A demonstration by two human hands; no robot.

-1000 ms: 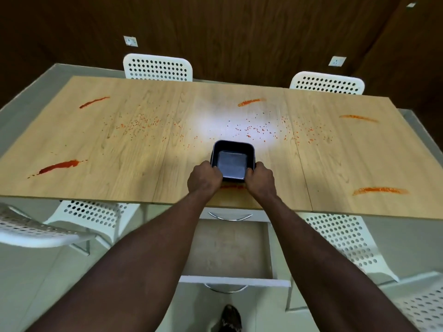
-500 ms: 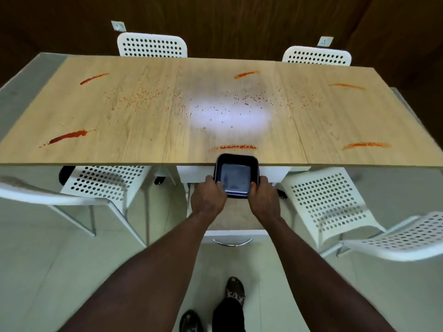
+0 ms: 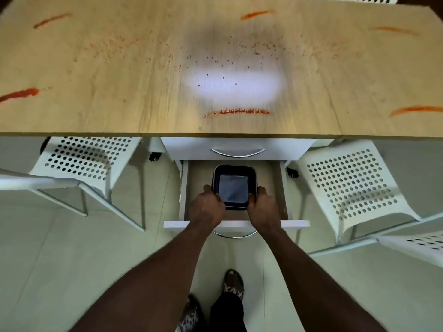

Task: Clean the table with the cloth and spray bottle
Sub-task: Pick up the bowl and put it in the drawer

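The left hand (image 3: 206, 208) and right hand (image 3: 263, 208) each curl over an opposite rim of a black tub (image 3: 234, 188) held low in the open drawer (image 3: 199, 174). I cannot tell whether it rests on the drawer floor. Released too soon, it could drop or tip, and fingers could get caught against the drawer wall. Beyond, the surface (image 3: 143, 92) carries red streaks (image 3: 237, 111) and specks. No cloth or spray bottle is in view, so wiping looks unstarted.
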